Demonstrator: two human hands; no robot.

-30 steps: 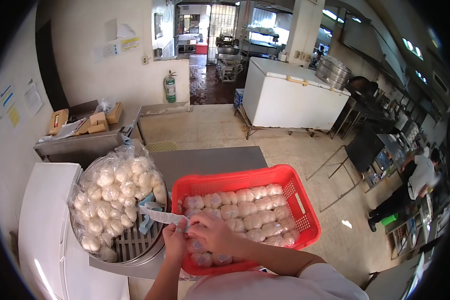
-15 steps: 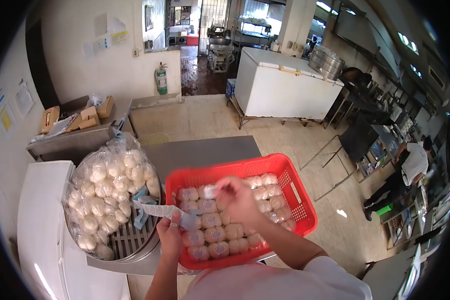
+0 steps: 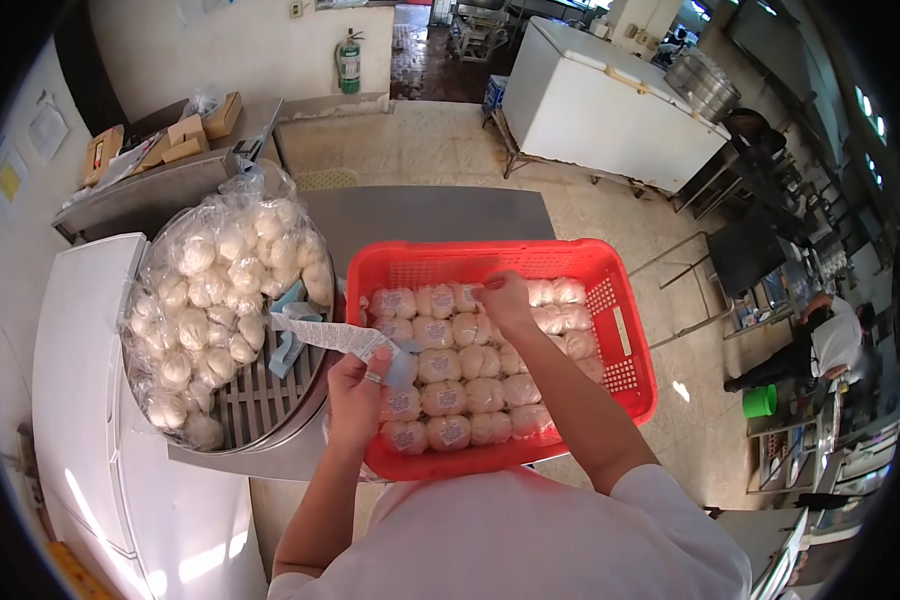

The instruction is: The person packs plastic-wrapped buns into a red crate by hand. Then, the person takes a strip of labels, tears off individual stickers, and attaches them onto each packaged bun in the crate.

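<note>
Head view: right hand (image 3: 506, 298), blurred earlier, now touches buns (image 3: 482, 362).

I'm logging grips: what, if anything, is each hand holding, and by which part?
The left hand holds the paper strip near its end toward the red basket; whether the right hand holds anything cannot be told.

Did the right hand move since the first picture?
Yes. The right hand moved away from the left hand, toward the far side of the red basket.

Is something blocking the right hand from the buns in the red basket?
Nothing that I can see: the right hand is at the back row of buns in the open red basket.
</note>
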